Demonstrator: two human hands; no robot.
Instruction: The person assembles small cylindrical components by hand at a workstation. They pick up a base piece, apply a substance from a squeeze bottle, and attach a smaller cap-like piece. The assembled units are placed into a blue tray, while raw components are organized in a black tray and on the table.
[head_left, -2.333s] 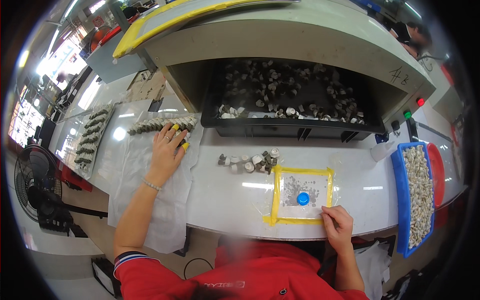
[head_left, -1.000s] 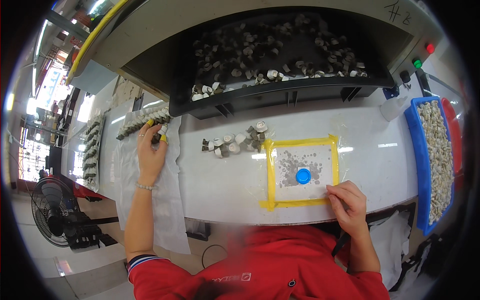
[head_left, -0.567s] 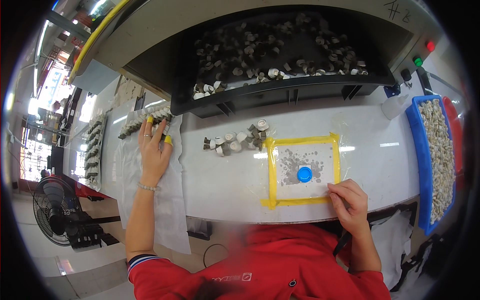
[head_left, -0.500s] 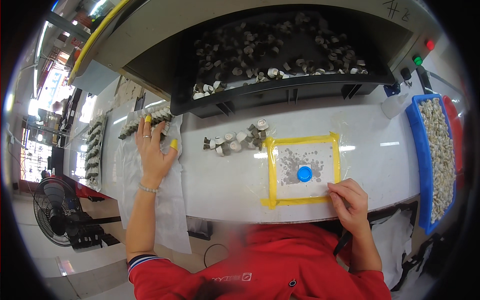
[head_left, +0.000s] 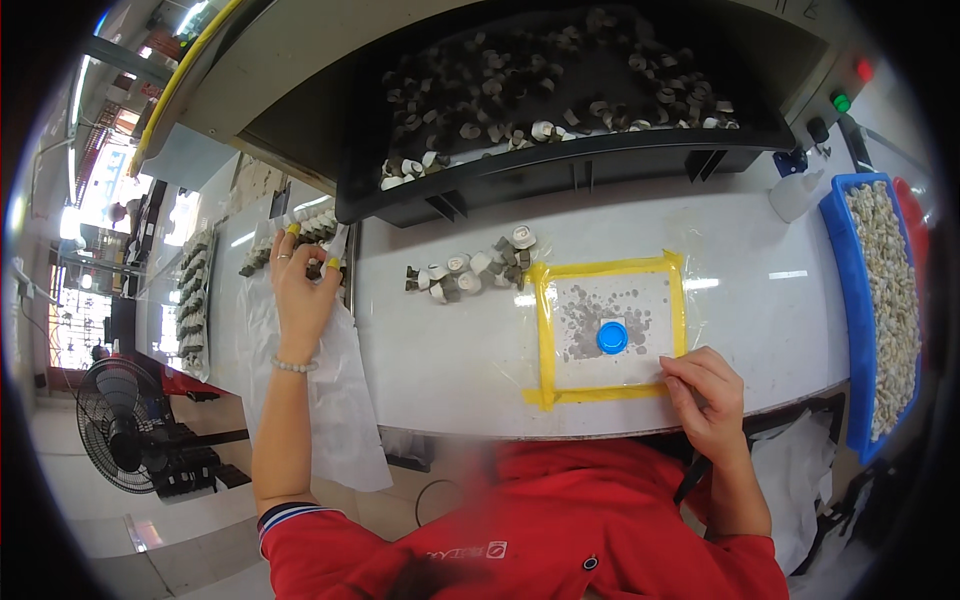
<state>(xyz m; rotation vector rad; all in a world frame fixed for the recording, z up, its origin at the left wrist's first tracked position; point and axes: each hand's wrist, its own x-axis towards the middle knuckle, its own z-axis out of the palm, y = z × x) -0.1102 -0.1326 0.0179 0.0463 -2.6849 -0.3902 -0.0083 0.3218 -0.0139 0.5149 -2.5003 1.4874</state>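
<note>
My left hand (head_left: 304, 295) wears yellow finger cots and reaches over a thin white sheet (head_left: 345, 410) at the left of the table. Its thumb and fingers are drawn together beside rows of small white-and-dark-grey parts (head_left: 318, 222); what lies between them is hidden. Close to the lower right corner of a yellow-taped square (head_left: 545, 345), my right hand (head_left: 708, 400) is closed, thumb against curled fingers; I cannot make out anything in it. Inside the square, a round blue cap (head_left: 612, 338) sits among grey spots. Loose white-and-grey parts (head_left: 470, 275) lie in a cluster left of the square.
A black tray (head_left: 560, 175) of similar parts stands under a hood at the back. On the right are a blue bin (head_left: 855, 330) full of small pale pieces and a white bottle (head_left: 797, 195). More parts in rows (head_left: 193, 300) lie far left, above a black fan (head_left: 120, 425).
My left hand's spread fingers have closed together, thumb moving up toward the rows of parts. The sheet beneath has shifted and creased. My right hand stays near the taped square's corner.
</note>
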